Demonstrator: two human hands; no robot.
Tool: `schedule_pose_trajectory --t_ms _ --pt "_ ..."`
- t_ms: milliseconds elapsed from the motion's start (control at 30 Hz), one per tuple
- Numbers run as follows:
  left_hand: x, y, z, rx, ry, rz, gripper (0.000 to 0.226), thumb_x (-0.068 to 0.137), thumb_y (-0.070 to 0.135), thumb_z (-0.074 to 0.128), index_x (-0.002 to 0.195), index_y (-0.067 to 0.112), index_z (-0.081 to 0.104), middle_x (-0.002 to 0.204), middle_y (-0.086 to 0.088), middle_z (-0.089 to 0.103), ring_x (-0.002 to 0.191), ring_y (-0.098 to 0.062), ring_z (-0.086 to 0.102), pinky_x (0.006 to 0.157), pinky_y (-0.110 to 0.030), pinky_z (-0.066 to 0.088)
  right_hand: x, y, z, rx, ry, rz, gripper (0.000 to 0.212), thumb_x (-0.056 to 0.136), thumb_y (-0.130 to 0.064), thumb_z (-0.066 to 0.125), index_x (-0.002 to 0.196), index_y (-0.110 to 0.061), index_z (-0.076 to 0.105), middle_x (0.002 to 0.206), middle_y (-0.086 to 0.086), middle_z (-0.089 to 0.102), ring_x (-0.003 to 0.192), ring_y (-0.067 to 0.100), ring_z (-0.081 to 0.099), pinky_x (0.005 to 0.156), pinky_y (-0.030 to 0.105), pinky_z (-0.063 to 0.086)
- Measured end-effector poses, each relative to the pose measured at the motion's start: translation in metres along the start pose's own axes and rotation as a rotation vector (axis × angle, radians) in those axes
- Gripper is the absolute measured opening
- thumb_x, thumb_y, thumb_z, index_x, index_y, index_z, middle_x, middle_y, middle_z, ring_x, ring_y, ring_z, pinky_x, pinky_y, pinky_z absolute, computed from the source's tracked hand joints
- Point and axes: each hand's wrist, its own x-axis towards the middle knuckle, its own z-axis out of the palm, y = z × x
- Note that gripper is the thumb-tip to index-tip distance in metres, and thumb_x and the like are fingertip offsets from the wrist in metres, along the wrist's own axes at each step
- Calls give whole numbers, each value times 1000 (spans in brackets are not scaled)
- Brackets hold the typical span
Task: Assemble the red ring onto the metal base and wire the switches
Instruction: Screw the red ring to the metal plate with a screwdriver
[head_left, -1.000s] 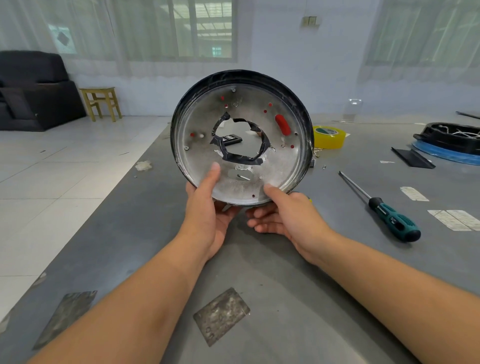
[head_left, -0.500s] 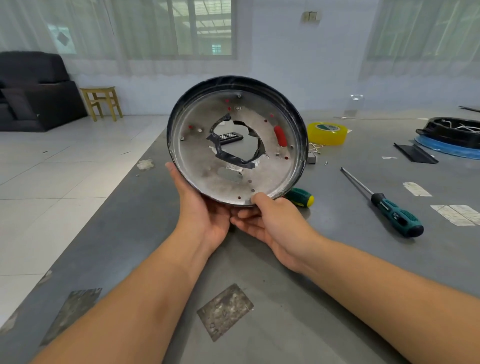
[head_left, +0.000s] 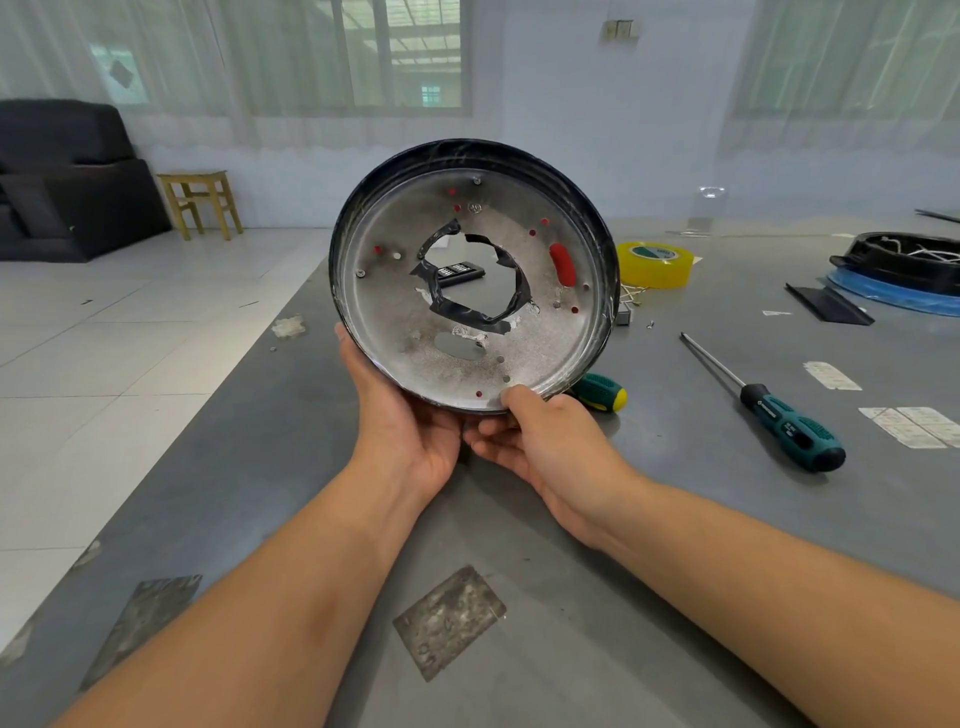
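Two hands holding up the metal base (head_left: 524, 358), left hand (head_left: 410, 431) cupping its edge, right hand (head_left: 545, 441) pinching the rim, screwdriver (head_left: 779, 415) on the table (head_left: 675, 519)

Both hands raised ahead, left (head_left: 410, 431) cupped palm-up, right (head_left: 550, 441) pinching with thumb.

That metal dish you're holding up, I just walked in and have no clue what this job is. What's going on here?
A person holds the round metal base up on edge above the grey table, its inner face toward the camera. The left hand cups its lower left rim; the right hand grips the bottom edge, thumb on the inner face. Red shows through several small holes and one slot. A teal screwdriver, a yellow tape roll and a second, green-and-yellow handle lie on the table, untouched.
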Motion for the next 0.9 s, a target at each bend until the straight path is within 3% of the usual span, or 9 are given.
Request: schedule_pose_trajectory --t_ms 433,733,900 --pt "1 -3 0 26 -25 9 93 91 89 30 138 17 67 124 -12 76 105 -29 76 77 -40 63 0 1 -1 -23 0 -31 27 101 -12 45 103 -4 71 68 3 70 77 18 70 72 28 60" --pt "-3 -3 1 -2 -64 14 92 91 88 29 131 16 71 116 -12 78 92 -28 78 67 -38 61 0 0 -1 3 2 -25 26 102 -10 45 104 -2 70 67 5 71 77 17 71 73 27 61" --pt "-6 -1 4 22 -100 -7 94 89 90 32 138 17 68 126 -13 75 106 -30 76 78 -41 62 0 -2 -1 31 27 -24 26 102 -9 45 102 -1 70 65 5 69 78 19 70 71 26 60"
